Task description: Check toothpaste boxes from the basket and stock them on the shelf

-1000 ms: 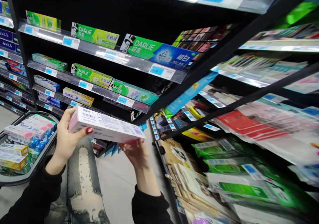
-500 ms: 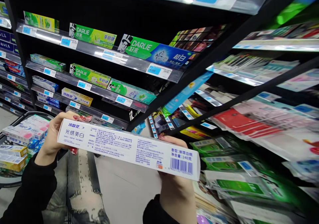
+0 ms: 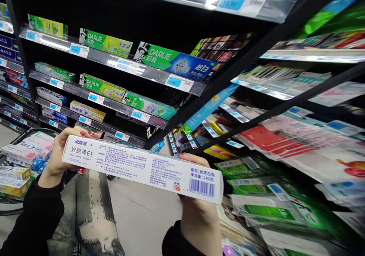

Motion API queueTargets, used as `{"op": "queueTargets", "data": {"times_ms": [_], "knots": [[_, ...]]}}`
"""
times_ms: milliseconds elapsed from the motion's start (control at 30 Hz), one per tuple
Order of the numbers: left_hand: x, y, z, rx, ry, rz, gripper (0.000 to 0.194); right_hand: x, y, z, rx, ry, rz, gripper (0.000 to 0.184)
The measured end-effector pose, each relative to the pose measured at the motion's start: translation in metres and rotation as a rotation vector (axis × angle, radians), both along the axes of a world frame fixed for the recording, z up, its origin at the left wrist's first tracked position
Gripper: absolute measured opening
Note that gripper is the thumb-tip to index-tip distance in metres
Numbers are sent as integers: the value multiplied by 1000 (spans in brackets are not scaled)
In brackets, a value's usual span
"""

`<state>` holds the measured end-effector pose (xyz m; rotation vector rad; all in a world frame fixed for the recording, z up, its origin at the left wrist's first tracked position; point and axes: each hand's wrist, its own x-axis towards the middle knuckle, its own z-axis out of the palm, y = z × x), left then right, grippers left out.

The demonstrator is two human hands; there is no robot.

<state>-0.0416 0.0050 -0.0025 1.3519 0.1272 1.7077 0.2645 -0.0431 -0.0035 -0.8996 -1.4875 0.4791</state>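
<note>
A long white toothpaste box [image 3: 137, 166] with purple print and a barcode lies level across the middle of the view, its back side facing me. My left hand [image 3: 58, 157] grips its left end, red-nailed fingers over the top edge. Its right end rests in my right hand [image 3: 196, 214], which holds it from behind and below, fingertips showing above the box.
Black shelves [image 3: 114, 60] ahead carry green toothpaste boxes [image 3: 107, 43] and blue price tags. To the right, racks hold hanging packets [image 3: 285, 142]. At the left, a basket [image 3: 17, 161] holds several toothpaste boxes. My knee in ripped jeans [image 3: 91, 210] is below.
The box has been turned and raised closer to me, so its printed back and barcode now face up. My right hand moved from under the box to its right end.
</note>
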Motion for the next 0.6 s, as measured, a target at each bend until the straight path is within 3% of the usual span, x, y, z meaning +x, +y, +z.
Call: {"op": "queueTargets", "data": {"times_ms": [300, 600], "knots": [[-18, 18, -24, -102, 106, 78, 59, -18, -13, 18, -2, -53, -38, 53], [-11, 53, -64, -443, 304, 100, 56, -48, -16, 41, 130, -274, 19, 45]]}}
